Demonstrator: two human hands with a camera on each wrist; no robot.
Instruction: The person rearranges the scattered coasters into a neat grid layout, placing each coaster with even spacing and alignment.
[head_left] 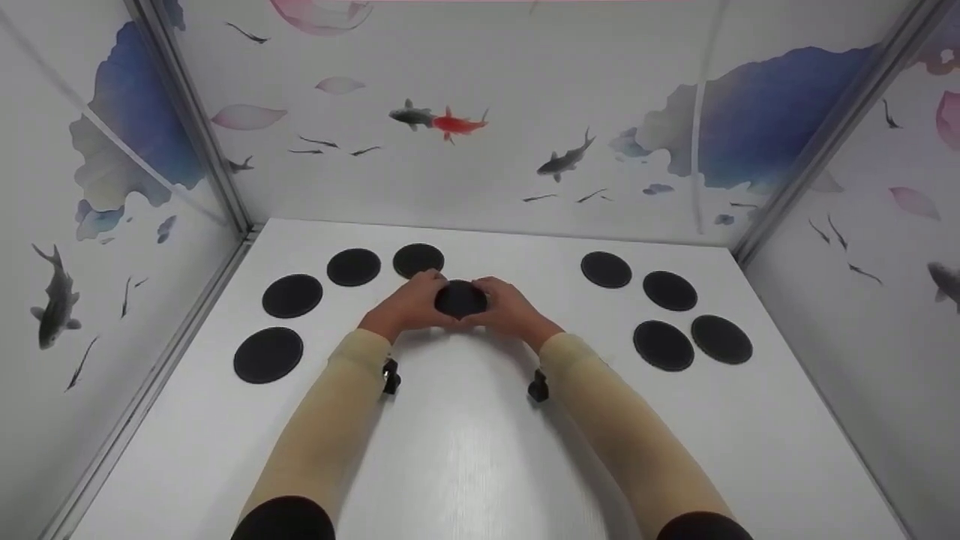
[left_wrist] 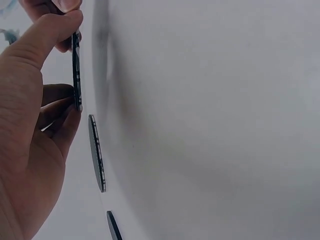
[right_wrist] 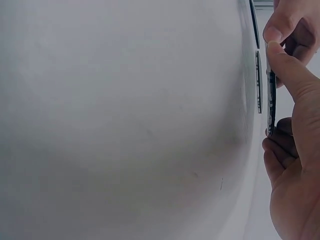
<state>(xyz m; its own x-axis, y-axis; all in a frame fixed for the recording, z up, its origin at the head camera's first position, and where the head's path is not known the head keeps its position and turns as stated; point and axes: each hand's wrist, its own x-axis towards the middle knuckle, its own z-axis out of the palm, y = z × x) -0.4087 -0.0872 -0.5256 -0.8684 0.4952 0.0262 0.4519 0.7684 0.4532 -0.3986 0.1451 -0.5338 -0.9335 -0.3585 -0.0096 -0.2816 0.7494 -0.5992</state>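
We see a thin round black disc [head_left: 460,298] just above the white worktop [head_left: 465,427], far centre | left hand [head_left: 412,303] and right hand [head_left: 508,306]: fingers pinching its rim | risk, we judge: uneven release could tip it

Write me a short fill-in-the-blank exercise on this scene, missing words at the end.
The disc held between the left hand and the right hand is coloured ____.
To the right of the right hand, ____ discs lie on the white table.
Counting the held one, the head view shows ____ discs.
Exactly one fish on the back wall is coloured ____.

Missing words: black; four; nine; red.
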